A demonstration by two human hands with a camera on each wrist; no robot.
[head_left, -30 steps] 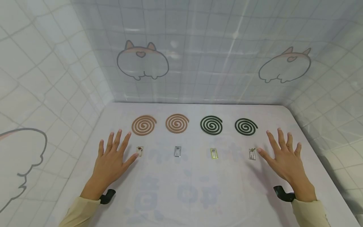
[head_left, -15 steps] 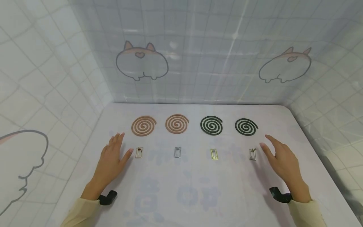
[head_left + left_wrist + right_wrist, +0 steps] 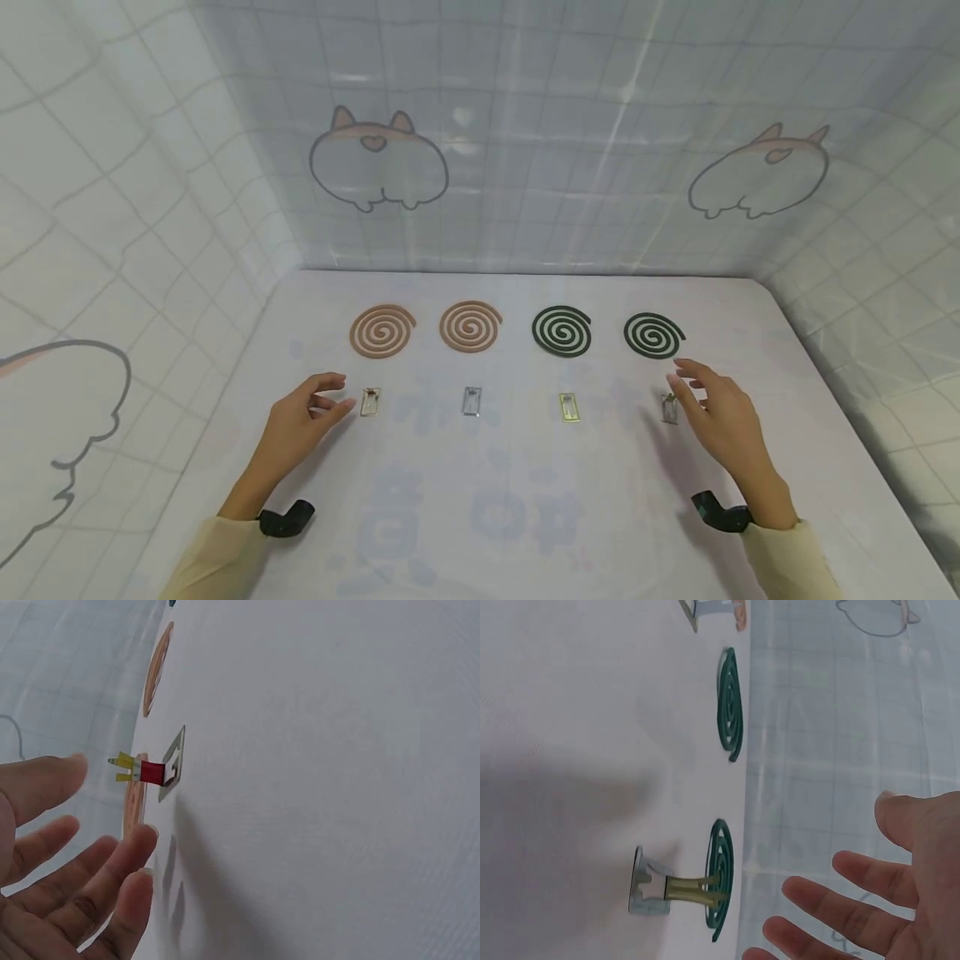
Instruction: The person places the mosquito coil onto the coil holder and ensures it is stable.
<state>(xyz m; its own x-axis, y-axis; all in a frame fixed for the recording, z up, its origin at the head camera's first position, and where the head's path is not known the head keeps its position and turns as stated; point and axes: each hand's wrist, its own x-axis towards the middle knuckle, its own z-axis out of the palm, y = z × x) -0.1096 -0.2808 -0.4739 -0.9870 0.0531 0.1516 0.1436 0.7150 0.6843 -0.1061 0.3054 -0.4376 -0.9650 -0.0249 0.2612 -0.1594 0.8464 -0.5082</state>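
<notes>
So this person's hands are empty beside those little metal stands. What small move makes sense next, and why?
Probably lower the right hand and pinch the upright tab of the rightmost metal stand. That hand holds nothing and that stand is the nearest one to it. In the right wrist view the tab stands out from its base, so it looks graspable.

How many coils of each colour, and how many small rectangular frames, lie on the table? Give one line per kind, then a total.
Brown coils: 2
Green coils: 2
Small rectangular frames: 4
Total: 8
</notes>
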